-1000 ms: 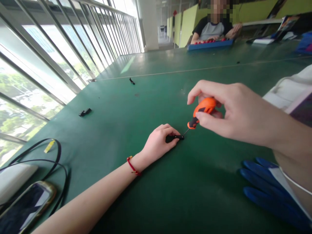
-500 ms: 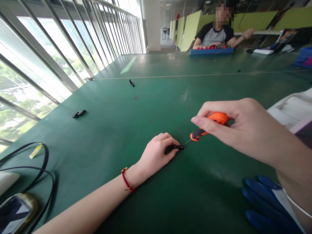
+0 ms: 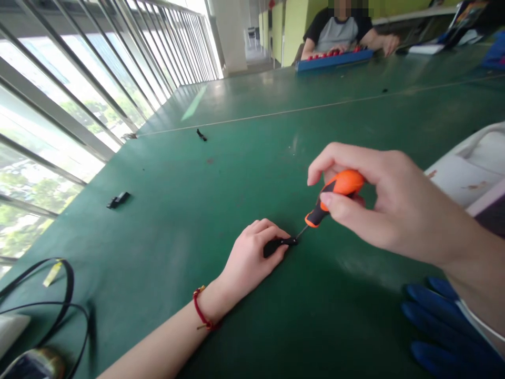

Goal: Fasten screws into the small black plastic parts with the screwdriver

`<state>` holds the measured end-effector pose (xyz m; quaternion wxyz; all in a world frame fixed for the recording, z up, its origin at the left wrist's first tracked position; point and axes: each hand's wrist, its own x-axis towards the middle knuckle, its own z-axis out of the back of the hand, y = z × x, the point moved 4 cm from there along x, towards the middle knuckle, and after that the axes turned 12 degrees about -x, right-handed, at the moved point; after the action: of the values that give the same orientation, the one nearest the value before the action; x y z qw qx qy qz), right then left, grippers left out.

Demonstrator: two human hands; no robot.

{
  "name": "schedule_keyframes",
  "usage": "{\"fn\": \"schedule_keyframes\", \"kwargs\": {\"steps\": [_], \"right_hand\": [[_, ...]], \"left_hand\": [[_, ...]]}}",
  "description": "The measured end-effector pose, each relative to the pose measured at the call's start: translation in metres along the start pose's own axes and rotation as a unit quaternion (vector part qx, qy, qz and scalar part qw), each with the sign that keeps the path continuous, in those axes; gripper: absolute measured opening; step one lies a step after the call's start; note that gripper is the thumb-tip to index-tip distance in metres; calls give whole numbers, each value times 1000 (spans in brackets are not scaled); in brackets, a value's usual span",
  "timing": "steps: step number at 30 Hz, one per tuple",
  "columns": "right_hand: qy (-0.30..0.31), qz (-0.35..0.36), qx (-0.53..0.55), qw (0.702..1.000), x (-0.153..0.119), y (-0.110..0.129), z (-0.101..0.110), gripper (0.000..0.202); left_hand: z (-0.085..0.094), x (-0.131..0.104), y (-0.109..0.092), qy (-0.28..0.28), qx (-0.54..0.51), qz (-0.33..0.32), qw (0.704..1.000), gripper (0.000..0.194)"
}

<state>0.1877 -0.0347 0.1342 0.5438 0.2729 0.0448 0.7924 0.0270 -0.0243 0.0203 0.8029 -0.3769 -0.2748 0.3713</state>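
Note:
My left hand point(image 3: 256, 255) rests on the green table and pinches a small black part point(image 3: 280, 243) between thumb and fingers; its rear portion is hidden by the hand. An orange and black screwdriver point(image 3: 335, 192) slants down from my right hand point(image 3: 379, 202). Its thin shaft meets the right end of the black part. The thumb presses the handle from the near side, while the index finger is lifted off it and the other fingers are partly hidden behind.
Two small black pieces point(image 3: 118, 200) point(image 3: 201, 135) lie left and farther back. Looped black cable point(image 3: 70, 279) and a phone-like device point(image 3: 35, 364) are at lower left, blue gloves point(image 3: 442, 321) at lower right. Across the table a person point(image 3: 339, 31) sits behind a blue tray point(image 3: 335, 62).
My right index finger has lifted away from the screwdriver handle, and the handle stands a little steeper. The left hand keeps its hold. The camera view has tilted and shifted slightly.

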Motion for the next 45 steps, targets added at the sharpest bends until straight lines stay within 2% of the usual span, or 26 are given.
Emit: {"fn": "schedule_keyframes", "kwargs": {"steps": [2,4,6,7,9,12,14,16,19,21,23,26,29,31,33,36,38,40,42,45], "right_hand": [[5,1,-1,1000,0,-1,0,13],[9,3,-12,1000,0,-2,0,7],[9,3,-21,1000,0,-2,0,20],[5,4,-21,1000,0,-2,1,20],[3,4,-20,1000,0,-2,2,5],[20,3,-31,999,0,-2,3,13],[30,0,-45,999,-1,-3,3,8],[28,1,-54,998,-1,-3,4,19],[22,10,-58,998,-1,-2,4,6],[21,19,-64,998,-2,-2,5,12],[23,16,-70,997,-2,-2,6,8],[17,11,-71,997,-3,-2,8,22],[8,23,-72,997,-5,0,7,8],[4,32,-77,997,-6,3,7,14],[6,28,-85,996,-7,6,6,9],[12,-1,-93,996,-9,8,6,21],[0,9,-90,996,-10,9,7,8],[0,21,-88,996,-9,9,7,17],[0,13,-96,995,-9,7,6,13],[-20,9,-108,994,-8,6,8,22]], "left_hand": [[1,0,0,-3,-1,-2,1000,13],[1,0,0,-4,-5,-2,1000,13],[1,1,1,-3,-10,2,1000,15],[1,1,1,-2,-11,3,1000,15],[1,1,1,-4,-12,5,1000,15],[1,0,1,-2,-13,6,1000,14],[1,0,0,2,-12,6,1000,15],[1,0,0,3,-13,3,1000,16],[1,0,0,5,-12,2,1000,16],[0,1,0,7,-10,3,1000,16],[0,1,1,6,-8,-1,1000,16],[-1,1,2,5,-6,-13,1000,16],[-2,0,3,4,-3,-21,1000,15],[-2,0,4,2,-2,-27,1000,15],[-2,0,4,0,-1,-35,999,16],[-2,0,4,-1,5,-43,999,16],[-2,0,4,-2,11,-45,999,16],[-3,0,4,-5,17,-49,999,16],[-3,1,4,-8,21,-51,998,16],[-3,1,5,-10,21,-48,999,16]]}}
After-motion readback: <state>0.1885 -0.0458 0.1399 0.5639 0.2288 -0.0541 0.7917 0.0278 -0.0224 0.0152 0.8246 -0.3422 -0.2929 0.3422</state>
